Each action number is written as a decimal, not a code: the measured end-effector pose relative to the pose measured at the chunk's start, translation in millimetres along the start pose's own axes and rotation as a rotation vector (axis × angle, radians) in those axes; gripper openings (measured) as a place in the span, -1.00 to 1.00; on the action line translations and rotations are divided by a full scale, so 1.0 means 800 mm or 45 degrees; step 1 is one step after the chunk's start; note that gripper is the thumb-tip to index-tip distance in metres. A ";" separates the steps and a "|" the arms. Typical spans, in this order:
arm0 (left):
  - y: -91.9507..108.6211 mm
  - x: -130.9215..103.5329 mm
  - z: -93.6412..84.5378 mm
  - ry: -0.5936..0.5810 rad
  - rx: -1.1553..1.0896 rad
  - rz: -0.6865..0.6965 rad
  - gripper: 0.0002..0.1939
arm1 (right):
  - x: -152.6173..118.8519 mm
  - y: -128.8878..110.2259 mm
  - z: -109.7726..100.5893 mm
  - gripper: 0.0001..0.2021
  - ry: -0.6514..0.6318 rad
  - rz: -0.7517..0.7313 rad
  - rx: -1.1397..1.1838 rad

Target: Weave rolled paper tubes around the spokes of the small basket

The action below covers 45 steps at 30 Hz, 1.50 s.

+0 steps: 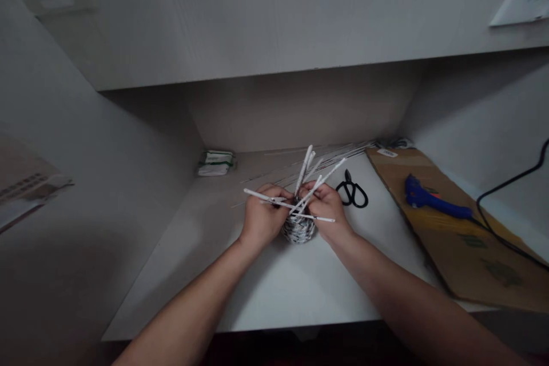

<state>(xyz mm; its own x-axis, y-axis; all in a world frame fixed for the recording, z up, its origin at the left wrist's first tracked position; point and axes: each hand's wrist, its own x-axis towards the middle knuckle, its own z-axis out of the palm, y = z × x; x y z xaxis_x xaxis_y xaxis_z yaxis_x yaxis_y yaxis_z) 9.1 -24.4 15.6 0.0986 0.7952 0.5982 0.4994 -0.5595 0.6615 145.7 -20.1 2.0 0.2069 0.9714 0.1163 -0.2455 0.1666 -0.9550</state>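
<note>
A small woven basket (pixel 299 230) of white and dark paper strips stands on the white desk (pixel 295 291). Several white paper tubes (pixel 305 168) stick up and out from its rim, some crossing each other. My left hand (pixel 266 214) is closed at the basket's left rim, with its fingers around the tubes there. On the right side my right hand (pixel 328 209) is closed as well, pinching tubes near the rim. The fingertips of both hands are partly hidden behind the tubes.
Black scissors (pixel 351 191) lie right of my right hand. A blue glue gun (pixel 437 203) with a black cable rests on cardboard (pixel 454 246) at the right. Thin paper strips (pixel 338 154) lie behind the basket. A white-and-green packet (pixel 215 163) is at the back left.
</note>
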 end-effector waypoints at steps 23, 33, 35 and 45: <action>0.005 0.000 -0.005 -0.047 0.094 -0.101 -0.82 | -0.010 -0.003 -0.005 -0.78 -0.151 -0.289 -0.446; 0.005 0.002 -0.004 -0.029 -0.191 -0.208 -0.84 | -0.018 -0.014 0.000 -0.87 -0.179 -0.388 -0.468; 0.002 0.002 -0.001 0.041 -0.153 -0.197 -0.87 | -0.021 -0.018 0.001 -0.83 -0.184 -0.376 -0.504; -0.010 0.002 0.004 0.067 -0.166 -0.222 -0.87 | -0.021 -0.025 -0.001 -0.95 -0.142 -0.324 -0.728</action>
<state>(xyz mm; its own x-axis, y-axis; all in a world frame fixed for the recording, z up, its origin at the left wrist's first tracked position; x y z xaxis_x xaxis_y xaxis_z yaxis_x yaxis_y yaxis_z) 7.8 -18.0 9.6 -0.0265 0.8711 0.4903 0.3889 -0.4429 0.8078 148.1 -40.0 18.8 0.0848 0.9303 0.3570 0.3490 0.3078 -0.8851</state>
